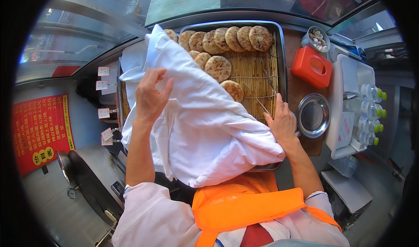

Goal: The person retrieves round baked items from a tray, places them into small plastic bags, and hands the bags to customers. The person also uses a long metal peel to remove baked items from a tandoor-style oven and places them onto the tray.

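Before me a metal tray [284, 67] lined with a bamboo mat [252, 64] carries several round browned flatbreads [217, 69]. A white cloth [199, 122] is draped diagonally over the tray's left and near parts, hiding what lies beneath. My left hand [151, 95] is raised over the cloth with thumb and fingers apart, holding nothing. On the right, my right hand [282, 122] grips metal tongs [262, 105], whose arms are spread above the bare mat with no bread between them. One flatbread [232, 90] lies partly under the cloth's edge, left of the tongs.
Right of the tray are a steel bowl [313, 115], a red tissue box [311, 67], a bowl of garlic [316, 39] and a white bin [337, 116] with several bottles [370, 91]. Small price tags [103, 113] line the left side. Glass panes [81, 44] enclose the far side.
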